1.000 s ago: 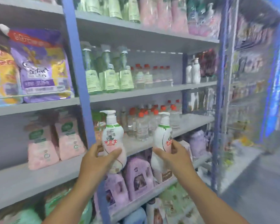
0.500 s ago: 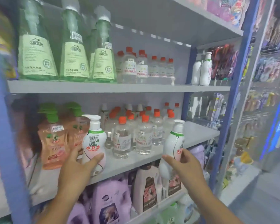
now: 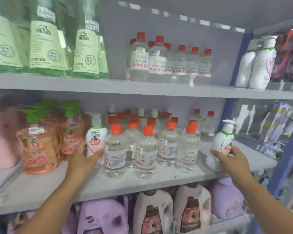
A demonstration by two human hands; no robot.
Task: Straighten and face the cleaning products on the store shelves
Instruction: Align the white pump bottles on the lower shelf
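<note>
Both hands are setting white pump bottles on the middle shelf (image 3: 142, 181); left hand (image 3: 85, 159) wraps one bottle (image 3: 96, 141) left of the clear bottles (image 3: 147, 149); right hand (image 3: 230, 159) grips another bottle (image 3: 222, 142) on their right; next, I'd judge, turn labels forward and release.

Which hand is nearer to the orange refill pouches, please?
Left. The left hand holds a pump bottle right beside the orange refill pouches; the right hand is far across the shelf.

Both hands (image 3: 85, 159) (image 3: 230, 159) curled, gripping.
</note>
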